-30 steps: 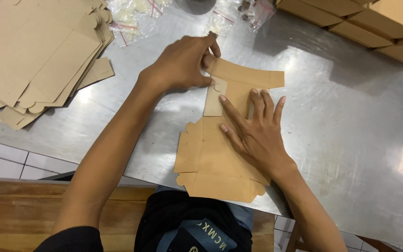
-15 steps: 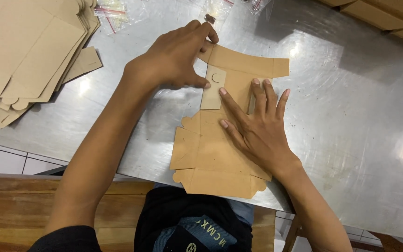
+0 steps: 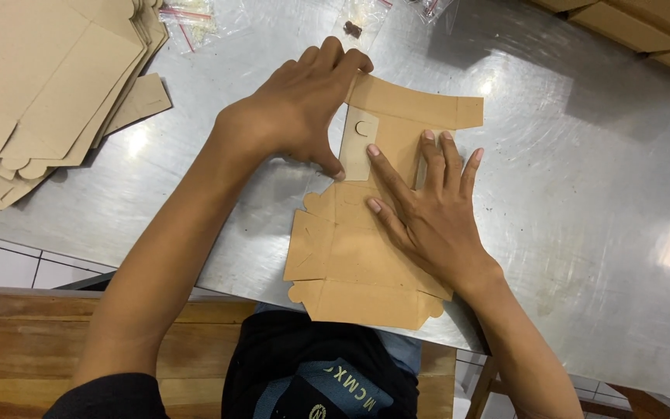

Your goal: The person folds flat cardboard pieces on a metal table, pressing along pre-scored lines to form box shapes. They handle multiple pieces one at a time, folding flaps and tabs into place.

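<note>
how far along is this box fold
Early. The cardboard blank lies mostly flat on the metal table; only one side flap is folded over. Left hand presses that flap, right hand pins the panel. The other flaps are unfolded, and a stack of flat blanks waits.

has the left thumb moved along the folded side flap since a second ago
Yes. The left hand has slid its thumb down the pale folded flap, from beside the half-round slot toward the flap's lower end, nearer the person.
</note>
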